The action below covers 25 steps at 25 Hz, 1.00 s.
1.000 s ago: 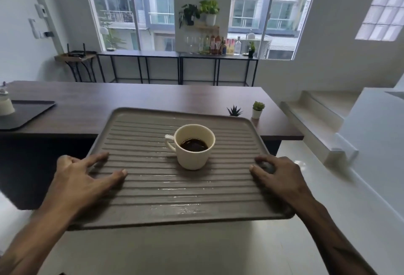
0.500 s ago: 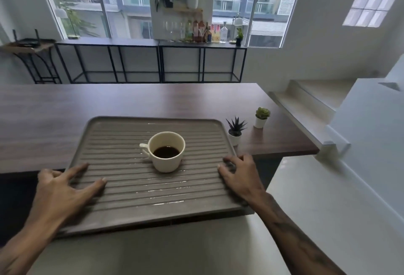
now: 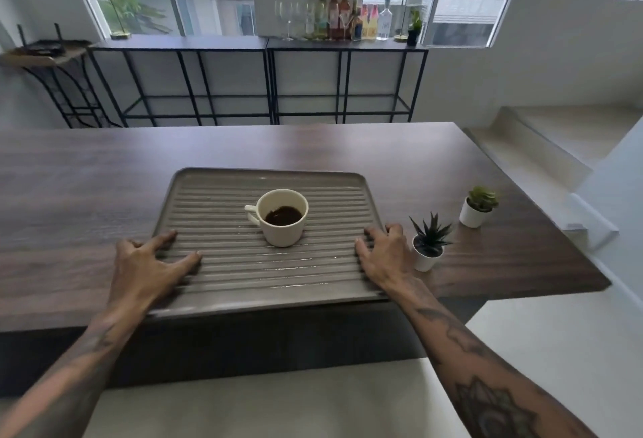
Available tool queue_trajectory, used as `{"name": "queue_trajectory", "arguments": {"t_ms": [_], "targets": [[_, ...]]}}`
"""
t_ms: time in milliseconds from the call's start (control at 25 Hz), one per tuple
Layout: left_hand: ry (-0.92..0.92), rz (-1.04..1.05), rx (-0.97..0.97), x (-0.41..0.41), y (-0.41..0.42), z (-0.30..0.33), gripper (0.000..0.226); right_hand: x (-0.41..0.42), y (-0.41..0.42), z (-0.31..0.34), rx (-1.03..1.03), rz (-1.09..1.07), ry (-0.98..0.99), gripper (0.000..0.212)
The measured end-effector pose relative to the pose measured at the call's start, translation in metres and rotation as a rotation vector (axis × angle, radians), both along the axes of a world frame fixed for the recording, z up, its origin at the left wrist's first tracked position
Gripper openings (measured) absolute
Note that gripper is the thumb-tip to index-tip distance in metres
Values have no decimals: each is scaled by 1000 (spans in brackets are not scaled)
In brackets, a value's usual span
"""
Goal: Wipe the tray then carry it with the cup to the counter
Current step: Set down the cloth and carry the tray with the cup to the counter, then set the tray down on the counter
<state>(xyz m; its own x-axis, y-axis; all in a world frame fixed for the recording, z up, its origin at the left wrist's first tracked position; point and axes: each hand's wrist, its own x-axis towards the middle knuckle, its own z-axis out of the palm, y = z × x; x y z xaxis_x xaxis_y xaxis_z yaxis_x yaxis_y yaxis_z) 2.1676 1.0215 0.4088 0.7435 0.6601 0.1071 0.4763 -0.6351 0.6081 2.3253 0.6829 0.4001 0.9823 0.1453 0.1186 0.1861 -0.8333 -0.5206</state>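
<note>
The ribbed tray [image 3: 222, 281] is grasped at its two side edges, with the left hand [image 3: 146, 272] and the right hand [image 3: 384, 260] each curled over a rim, thumbs on top, and it seems to be set on the counter [image 3: 87, 200], its near edge a little past the counter's front. To finish the step well, the tray should be kept level and pushed gently away from the hands so that the cup [image 3: 283, 216] between them, holding dark liquid, is not disturbed, and the small spiky plant [image 3: 429, 244] just beside the right hand should not be knocked. The fingers under the rims are hidden, and whether the tray rests fully on the wood cannot be told.
</note>
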Motion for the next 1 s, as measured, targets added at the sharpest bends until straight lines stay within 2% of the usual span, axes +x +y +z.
{"name": "queue_trajectory", "arguments": {"t_ms": [120, 320, 600, 800, 920, 1000], "targets": [[12, -7, -22, 31, 11, -21, 84, 22, 9, -8, -39, -28, 20, 44], [40, -39, 10, 66, 14, -42, 77, 49, 14, -21, -128, -118, -60, 41], [120, -48, 110, 73, 14, -43, 89, 55, 15, -34, -163, -149, -157, 35], [225, -52, 170, 74, 14, -40, 92, 48, 21, -21, -205, -122, -82, 38], [282, -58, 186, 73, 21, -36, 85, 5, 22, 25, 19, 35, -197, 42], [137, -27, 243, 62, 22, -33, 76, -43, -4, 57, 274, 92, -354, 32]]}}
